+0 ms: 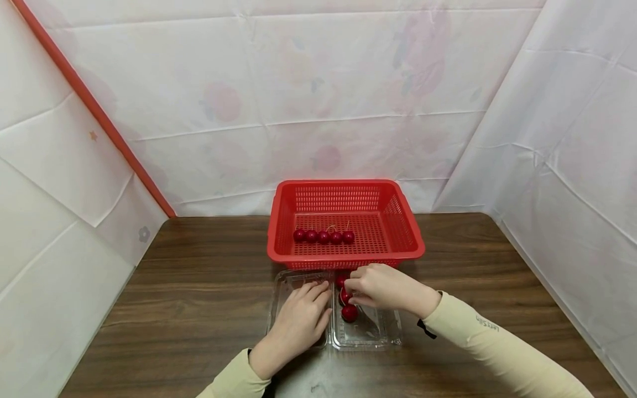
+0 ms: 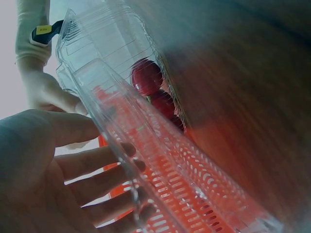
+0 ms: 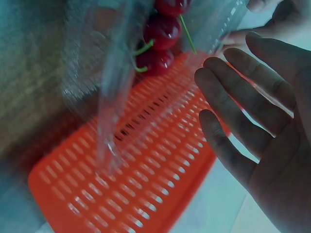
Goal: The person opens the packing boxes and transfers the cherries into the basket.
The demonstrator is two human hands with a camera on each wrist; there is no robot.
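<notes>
A clear plastic clamshell box lies opened out on the table, its two halves side by side. Red cherries with green stems sit in a row along the inner side of the right half. My left hand rests over the left half, fingers extended, fingertips at the clear plastic edge. Just beside the cherries is my right hand; the right wrist view shows its fingers spread and loosely bent with nothing between them. Part of the cherry row is hidden behind that hand in the head view.
A red perforated basket stands directly behind the box. Several cherries line up inside it toward the front left. The brown wood-grain table is bounded by a white printed cloth at the back and sides.
</notes>
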